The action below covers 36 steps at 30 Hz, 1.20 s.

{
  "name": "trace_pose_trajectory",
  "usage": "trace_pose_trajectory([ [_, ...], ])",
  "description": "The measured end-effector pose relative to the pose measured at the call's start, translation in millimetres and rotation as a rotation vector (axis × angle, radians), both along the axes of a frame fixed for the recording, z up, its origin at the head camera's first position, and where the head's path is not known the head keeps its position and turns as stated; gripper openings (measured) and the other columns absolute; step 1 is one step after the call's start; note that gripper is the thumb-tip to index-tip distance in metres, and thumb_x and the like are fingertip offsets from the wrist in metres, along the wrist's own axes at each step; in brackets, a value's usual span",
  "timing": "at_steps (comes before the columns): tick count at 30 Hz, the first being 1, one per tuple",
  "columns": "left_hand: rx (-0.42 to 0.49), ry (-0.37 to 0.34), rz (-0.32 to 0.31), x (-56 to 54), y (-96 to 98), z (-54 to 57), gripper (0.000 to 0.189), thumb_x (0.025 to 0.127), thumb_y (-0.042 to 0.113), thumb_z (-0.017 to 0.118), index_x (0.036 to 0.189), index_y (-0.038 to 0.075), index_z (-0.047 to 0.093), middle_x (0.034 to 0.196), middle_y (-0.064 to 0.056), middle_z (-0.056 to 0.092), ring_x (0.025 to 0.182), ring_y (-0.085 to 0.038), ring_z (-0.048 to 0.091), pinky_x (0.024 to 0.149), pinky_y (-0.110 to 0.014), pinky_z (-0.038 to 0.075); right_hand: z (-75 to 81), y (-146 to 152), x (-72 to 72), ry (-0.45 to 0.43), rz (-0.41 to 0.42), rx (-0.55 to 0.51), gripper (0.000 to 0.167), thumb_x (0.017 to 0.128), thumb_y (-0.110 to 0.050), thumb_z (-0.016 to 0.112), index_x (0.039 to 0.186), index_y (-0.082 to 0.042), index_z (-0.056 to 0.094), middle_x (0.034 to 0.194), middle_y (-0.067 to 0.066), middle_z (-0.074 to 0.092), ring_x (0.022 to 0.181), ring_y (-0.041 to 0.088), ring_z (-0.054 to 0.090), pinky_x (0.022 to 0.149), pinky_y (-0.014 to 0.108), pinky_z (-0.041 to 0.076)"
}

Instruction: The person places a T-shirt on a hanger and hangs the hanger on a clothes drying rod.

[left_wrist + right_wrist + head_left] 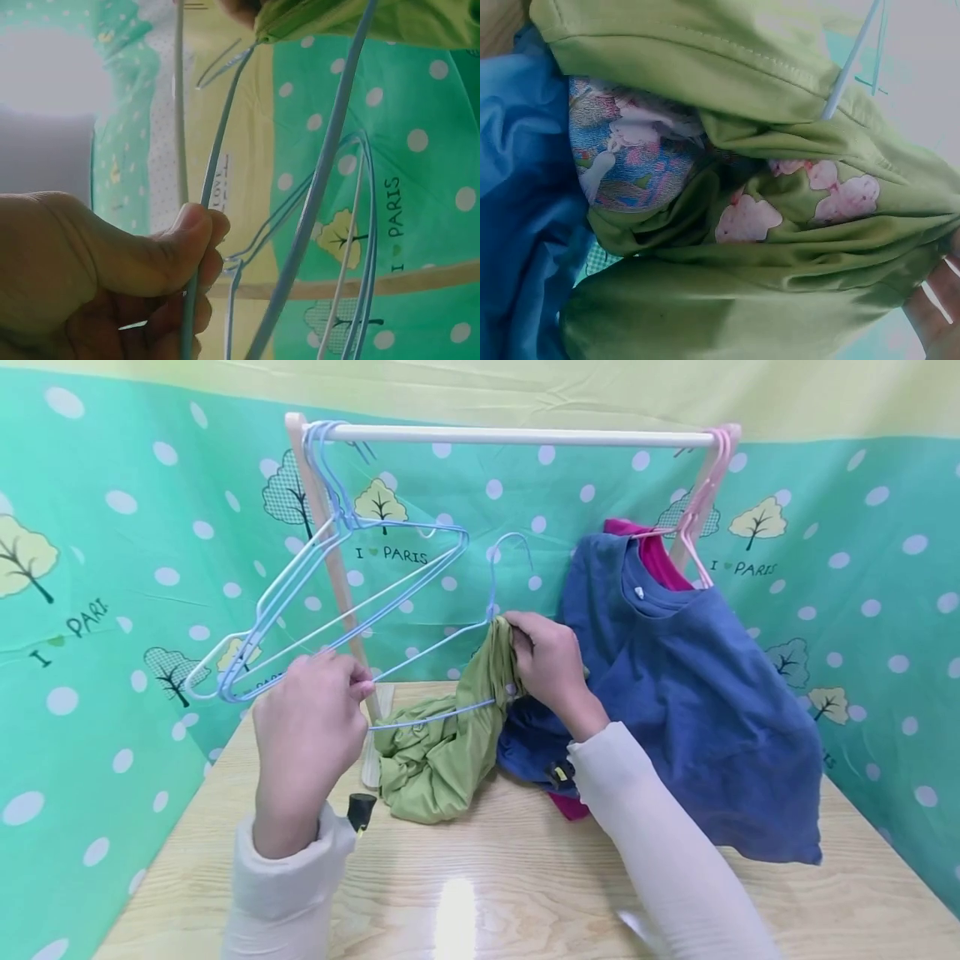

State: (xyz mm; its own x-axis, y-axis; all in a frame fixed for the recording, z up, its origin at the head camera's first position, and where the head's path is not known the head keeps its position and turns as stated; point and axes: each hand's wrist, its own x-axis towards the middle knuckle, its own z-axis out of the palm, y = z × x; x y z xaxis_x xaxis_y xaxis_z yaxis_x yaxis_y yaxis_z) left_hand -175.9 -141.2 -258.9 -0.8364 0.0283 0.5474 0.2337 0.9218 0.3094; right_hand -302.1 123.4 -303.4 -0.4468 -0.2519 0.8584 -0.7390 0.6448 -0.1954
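My left hand (311, 731) pinches one side of a light blue wire hanger (431, 652) between thumb and fingers. The hanger's hook points up, clear of the rack's bar. A green shirt (431, 777) is bunched over the hanger's far side, its lower part slumped on the table. With thumb and fingers my right hand (551, 660) grips the gathered green cloth just beside the hook's base. In the right wrist view the shirt's opening shows a multicolored print (641, 154) and pink flower shapes (847, 199). The left wrist view shows my thumb (169, 247) pressing the hanger wire.
A clothes rack with a white bar (510, 436) stands behind. Several blue and white hangers (345, 531) hang at its left end. At the right, a blue T-shirt (675, 677) and a magenta garment (660, 556) hang on pink hangers (697, 514), close to my right arm.
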Motion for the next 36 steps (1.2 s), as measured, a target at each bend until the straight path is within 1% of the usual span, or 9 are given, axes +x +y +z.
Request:
trace_pose_trajectory([
  [3, 0.014, 0.132, -0.013, -1.9, 3.2, -2.6, 0.006, 0.094, 0.010, 0.073, 0.093, 0.005, 0.075, 0.087, -0.011, 0.068, 0.076, -0.034, 0.058, 0.054, -0.048, 0.046, 1.6, 2, 0.6, 0.014, -0.004, -0.018, 0.019, 0.101, 0.002, 0.059, 0.110, 0.000, 0.075, 0.104, 0.016, 0.075, 0.091, 0.031, 0.073, 0.079, 0.045, 0.059],
  [8, 0.059, 0.355, -0.079, -8.1, 11.7, -7.0, 0.009, 0.088, 0.001, 0.078, 0.096, -0.001, 0.074, 0.093, -0.018, 0.070, 0.084, -0.040, 0.057, 0.072, -0.049, 0.048, 1.9, 4, 1.0, 0.006, -0.027, -0.053, 0.020, 0.101, 0.001, 0.058, 0.111, 0.000, 0.075, 0.106, 0.017, 0.075, 0.091, 0.031, 0.073, 0.079, 0.044, 0.059],
  [11, 0.039, 0.429, -0.159, -11.0, 20.0, -9.0, 0.012, 0.086, 0.000, 0.080, 0.095, -0.002, 0.073, 0.094, -0.020, 0.070, 0.086, -0.042, 0.056, 0.076, -0.049, 0.047, 1.8, 5, 1.3, -0.006, -0.041, -0.082, 0.020, 0.102, 0.001, 0.058, 0.112, 0.001, 0.075, 0.107, 0.017, 0.075, 0.090, 0.031, 0.073, 0.077, 0.043, 0.059],
  [13, 0.017, 0.446, -0.221, -12.4, 26.1, -10.8, 0.012, 0.085, 0.001, 0.081, 0.095, -0.001, 0.073, 0.093, -0.018, 0.070, 0.085, -0.041, 0.057, 0.076, -0.047, 0.048, 1.8, 5, 1.5, -0.010, -0.048, -0.098, 0.019, 0.102, 0.001, 0.058, 0.112, 0.002, 0.075, 0.107, 0.017, 0.075, 0.089, 0.030, 0.073, 0.076, 0.042, 0.059],
  [18, -0.037, 0.408, -0.362, -18.7, 39.6, -17.8, 0.011, 0.086, 0.004, 0.081, 0.094, 0.001, 0.073, 0.092, -0.013, 0.069, 0.084, -0.035, 0.059, 0.075, -0.042, 0.050, 3.1, 6, 1.2, -0.002, -0.049, -0.118, 0.019, 0.102, 0.001, 0.058, 0.112, 0.003, 0.074, 0.107, 0.018, 0.075, 0.089, 0.031, 0.073, 0.076, 0.042, 0.059],
  [26, -0.104, 0.221, -0.567, -29.0, 58.7, -33.2, 0.010, 0.088, 0.009, 0.081, 0.095, 0.006, 0.074, 0.091, -0.002, 0.066, 0.084, -0.023, 0.061, 0.074, -0.034, 0.054, 8.2, 7, 0.2, 0.042, -0.059, -0.168, 0.016, 0.100, 0.002, 0.061, 0.109, 0.004, 0.074, 0.101, 0.018, 0.075, 0.083, 0.030, 0.071, 0.074, 0.041, 0.058],
  [31, -0.171, 0.123, -0.621, -35.4, 74.6, -44.3, 0.010, 0.091, 0.011, 0.079, 0.099, 0.008, 0.075, 0.094, 0.001, 0.065, 0.085, -0.018, 0.064, 0.079, -0.031, 0.056, 14.6, 7, 0.1, 0.066, -0.075, -0.178, 0.015, 0.099, 0.002, 0.061, 0.106, 0.005, 0.074, 0.098, 0.019, 0.075, 0.082, 0.030, 0.071, 0.074, 0.042, 0.058],
  [34, -0.206, 0.110, -0.627, -40.3, 83.4, -52.7, 0.013, 0.091, 0.012, 0.079, 0.102, 0.008, 0.074, 0.097, -0.001, 0.065, 0.086, -0.018, 0.063, 0.076, -0.031, 0.056, 17.6, 7, 1.1, 0.071, -0.083, -0.177, 0.015, 0.099, 0.003, 0.061, 0.107, 0.006, 0.074, 0.100, 0.020, 0.075, 0.083, 0.031, 0.072, 0.074, 0.042, 0.058],
  [36, -0.213, 0.116, -0.640, -44.0, 88.9, -58.2, 0.016, 0.091, 0.012, 0.078, 0.105, 0.006, 0.073, 0.102, -0.003, 0.065, 0.092, -0.020, 0.063, 0.079, -0.032, 0.055, 19.2, 7, 2.0, 0.071, -0.087, -0.178, 0.016, 0.100, 0.002, 0.060, 0.108, 0.006, 0.073, 0.101, 0.020, 0.075, 0.083, 0.031, 0.072, 0.075, 0.042, 0.058],
])
